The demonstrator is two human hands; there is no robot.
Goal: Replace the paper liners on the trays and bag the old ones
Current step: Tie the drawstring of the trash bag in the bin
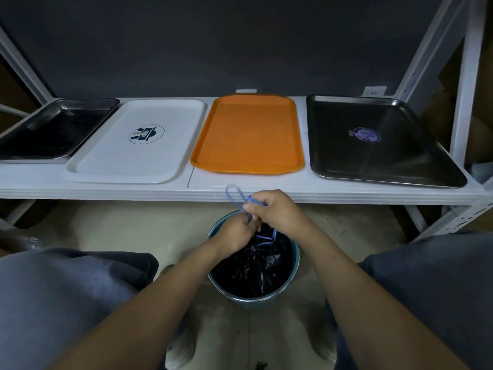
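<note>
A black plastic bag [256,268] sits gathered inside a round blue bin [293,276] on the floor below the shelf. Its blue drawstring [234,194] loops up above the bag's mouth. My left hand [234,232] and my right hand [274,209] both pinch the drawstring just over the bin, close together. On the white shelf [106,190] lie a dark metal tray [53,129], a white tray [138,142] with a round logo, an orange tray [248,134] and a second dark metal tray [378,140]. No paper liner shows on any of them.
White metal uprights [466,84] frame the shelf at left and right. A dark wall stands behind the trays. My knees in grey trousers flank the bin, with my shoes on the pale floor beneath.
</note>
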